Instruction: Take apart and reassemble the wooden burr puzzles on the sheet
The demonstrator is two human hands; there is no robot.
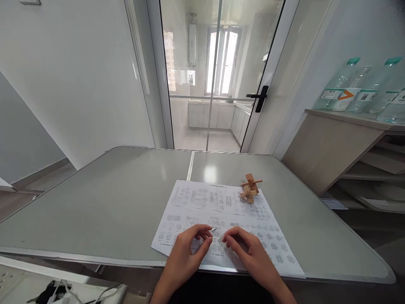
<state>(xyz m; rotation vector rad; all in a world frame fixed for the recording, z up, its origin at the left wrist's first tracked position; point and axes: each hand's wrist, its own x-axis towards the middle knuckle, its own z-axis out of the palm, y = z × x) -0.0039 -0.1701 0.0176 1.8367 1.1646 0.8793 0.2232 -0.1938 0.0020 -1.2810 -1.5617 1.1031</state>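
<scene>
My left hand (191, 249) rests over the lower part of a large printed sheet (202, 213), fingers loosely bent and the thumb held apart from them. Facing it, my right hand (249, 251) is curled in a relaxed way, thumb tip close to the index finger, with nothing visible in it. Between the two hands, close to the left fingertips, is a tiny dark piece (214, 230) too small to name. At the sheet's upper right corner a small wooden toy airplane (249, 190) stands partly on the paper.
The sheet lies on a grey-green table (95, 202), reaching its front edge. Plastic bottles (363, 88) stand on a wooden shelf unit (344, 139) to the right. A glass door (215, 76) is beyond the table. Cables (69, 291) lie at lower left.
</scene>
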